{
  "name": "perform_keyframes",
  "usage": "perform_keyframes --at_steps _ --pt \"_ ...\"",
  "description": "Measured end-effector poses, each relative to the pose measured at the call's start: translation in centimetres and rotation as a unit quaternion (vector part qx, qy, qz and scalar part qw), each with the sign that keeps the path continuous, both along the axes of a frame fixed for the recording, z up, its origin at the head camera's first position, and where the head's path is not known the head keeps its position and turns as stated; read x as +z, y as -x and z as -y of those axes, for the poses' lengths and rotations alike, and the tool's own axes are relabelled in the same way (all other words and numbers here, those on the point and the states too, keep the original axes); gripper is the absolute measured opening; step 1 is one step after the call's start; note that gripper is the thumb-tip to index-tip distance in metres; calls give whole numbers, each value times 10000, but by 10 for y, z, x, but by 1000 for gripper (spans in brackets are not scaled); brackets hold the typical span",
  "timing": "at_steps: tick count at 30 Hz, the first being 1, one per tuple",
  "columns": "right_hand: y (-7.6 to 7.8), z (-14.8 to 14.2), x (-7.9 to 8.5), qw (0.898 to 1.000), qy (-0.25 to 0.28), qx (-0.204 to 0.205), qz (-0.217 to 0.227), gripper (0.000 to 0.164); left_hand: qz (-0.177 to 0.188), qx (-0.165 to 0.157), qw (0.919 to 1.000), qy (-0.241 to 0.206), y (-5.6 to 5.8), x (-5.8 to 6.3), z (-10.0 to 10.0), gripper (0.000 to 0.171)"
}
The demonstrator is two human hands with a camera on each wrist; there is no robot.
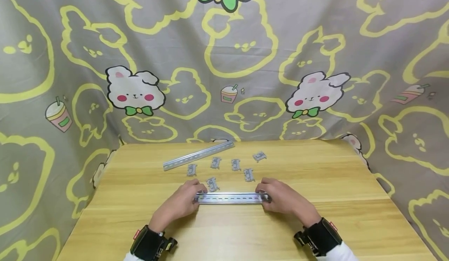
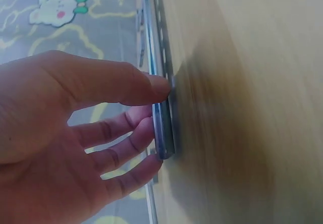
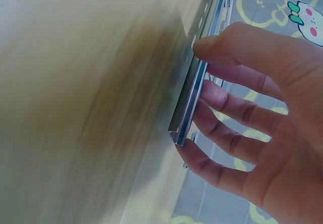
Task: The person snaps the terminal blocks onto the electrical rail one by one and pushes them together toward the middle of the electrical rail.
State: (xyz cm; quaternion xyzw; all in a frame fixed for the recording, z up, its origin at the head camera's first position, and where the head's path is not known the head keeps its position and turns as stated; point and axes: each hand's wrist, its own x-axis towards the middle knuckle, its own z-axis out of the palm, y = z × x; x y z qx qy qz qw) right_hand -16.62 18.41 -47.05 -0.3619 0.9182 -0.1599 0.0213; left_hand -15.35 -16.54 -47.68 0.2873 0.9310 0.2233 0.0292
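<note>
A slotted metal DIN rail [image 1: 231,198] lies crosswise in front of the person, one hand at each end. The left hand [image 1: 187,197] pinches its left end; in the left wrist view the thumb [image 2: 156,87] presses the near edge, the other fingers behind. At the right end the right hand [image 1: 278,196] grips likewise, its thumb [image 3: 209,48] on the near edge and fingers along the far one. Just beyond the rail, near the left fingertips, is a small grey terminal block [image 1: 212,184]. Another grey terminal block [image 1: 248,174] lies farther right.
A second slotted rail [image 1: 198,155] lies slanted at the back left of the wooden table [image 1: 315,167]. Between the rails are several more grey blocks, one of them a block [image 1: 260,157] at the back right. A patterned curtain [image 1: 259,58] encloses the table's back and sides.
</note>
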Motion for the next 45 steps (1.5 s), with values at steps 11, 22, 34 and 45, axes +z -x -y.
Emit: perform_keyframes --at_steps 11,22,34,45 --pt "15 15 -8 9998 75 60 191 30 303 167 9992 -184 10 -1 14 39" --pt "26 16 -14 9994 300 -145 127 34 394 283 9984 -300 22 -5 14 36" --pt "36 10 -12 9950 527 -735 433 31 333 340 9987 -179 36 -3 6 35" --pt "37 12 -12 9932 717 -742 541 31 214 248 9986 -417 34 -4 14 34"
